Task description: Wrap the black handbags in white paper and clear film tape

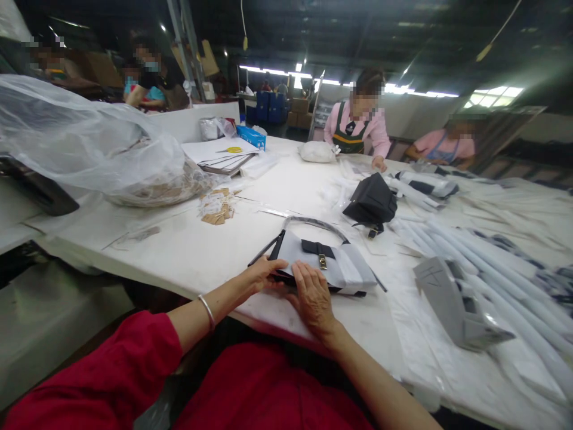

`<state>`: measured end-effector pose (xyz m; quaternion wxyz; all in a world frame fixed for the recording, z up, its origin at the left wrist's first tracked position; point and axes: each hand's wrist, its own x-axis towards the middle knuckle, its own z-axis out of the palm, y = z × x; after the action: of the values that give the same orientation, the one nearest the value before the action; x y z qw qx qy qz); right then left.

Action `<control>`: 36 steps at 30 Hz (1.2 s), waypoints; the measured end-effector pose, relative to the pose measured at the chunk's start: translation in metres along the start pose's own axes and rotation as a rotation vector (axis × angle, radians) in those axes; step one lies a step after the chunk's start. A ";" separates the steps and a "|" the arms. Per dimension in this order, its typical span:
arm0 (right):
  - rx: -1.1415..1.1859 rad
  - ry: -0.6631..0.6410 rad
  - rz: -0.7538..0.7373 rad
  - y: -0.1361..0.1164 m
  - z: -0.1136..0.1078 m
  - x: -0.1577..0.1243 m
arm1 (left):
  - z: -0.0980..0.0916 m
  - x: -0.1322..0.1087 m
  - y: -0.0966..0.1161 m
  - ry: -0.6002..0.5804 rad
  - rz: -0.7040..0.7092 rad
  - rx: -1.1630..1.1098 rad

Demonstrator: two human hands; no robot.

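Note:
A handbag (342, 269) lies on the table in front of me, with pale wrapping over its body and a wrapped handle arching up behind. Its black flap strap (317, 248) carries a gold-coloured clasp (323, 261). My left hand (264, 273) is closed on the bag's near left corner, thumb on top. Beside it, my right hand (313, 295) holds the near edge, fingers over the wrapped front and thumb below. Parts of the fingers at the edge are hidden.
A black bag (371, 200) stands just beyond. To the right are a grey box-like form (461, 304) and long plastic-wrapped bundles (505, 280). Brown tags (218, 206), a large clear plastic sack (111, 149) and yellow scissors (233, 150) are leftward. A co-worker (358, 122) stands across the table.

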<state>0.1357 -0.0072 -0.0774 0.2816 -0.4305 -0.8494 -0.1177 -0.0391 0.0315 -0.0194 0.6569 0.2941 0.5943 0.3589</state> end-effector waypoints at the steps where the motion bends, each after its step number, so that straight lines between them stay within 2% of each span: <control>1: -0.009 0.016 -0.005 0.001 0.000 0.001 | 0.000 0.002 0.002 0.002 -0.002 -0.015; 7: -0.109 0.145 -0.055 0.009 0.005 0.013 | -0.004 0.010 0.011 0.004 0.027 0.003; 11: -0.078 0.156 -0.102 0.016 0.001 0.022 | -0.011 -0.002 0.015 0.003 0.119 0.105; 13: -0.059 0.152 -0.119 0.018 -0.002 0.025 | -0.014 -0.014 0.015 0.078 0.337 0.308; 15: -0.049 0.153 -0.129 0.018 -0.004 0.030 | -0.016 -0.024 0.013 0.168 0.722 0.702; 17: -0.044 0.135 -0.117 0.015 -0.006 0.034 | -0.014 -0.029 0.008 0.168 1.083 1.135; 18: -0.040 0.120 -0.104 0.013 -0.007 0.037 | -0.013 -0.028 0.004 0.136 1.184 1.282; 20: -0.027 0.085 -0.065 0.008 -0.011 0.042 | -0.011 -0.021 -0.004 0.107 1.284 1.432; 21: -0.016 0.072 -0.049 0.007 -0.013 0.045 | -0.010 -0.015 -0.007 0.130 1.315 1.450; 26: 0.060 0.052 -0.036 0.006 -0.021 0.051 | -0.014 0.010 -0.016 0.364 1.570 1.462; 29: 0.093 0.056 -0.050 0.010 -0.019 0.053 | -0.019 0.013 -0.013 0.433 1.725 1.485; 33: 0.092 -0.001 -0.040 0.011 -0.015 0.059 | -0.022 0.011 -0.005 0.456 1.821 1.477; 36: 0.092 -0.032 -0.028 0.007 -0.026 0.064 | -0.021 0.010 0.001 0.464 1.853 1.466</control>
<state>0.1210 0.0288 -0.0195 0.2859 -0.4069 -0.8643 -0.0756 -0.0593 0.0397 -0.0267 -0.2962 0.8411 0.3242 0.3157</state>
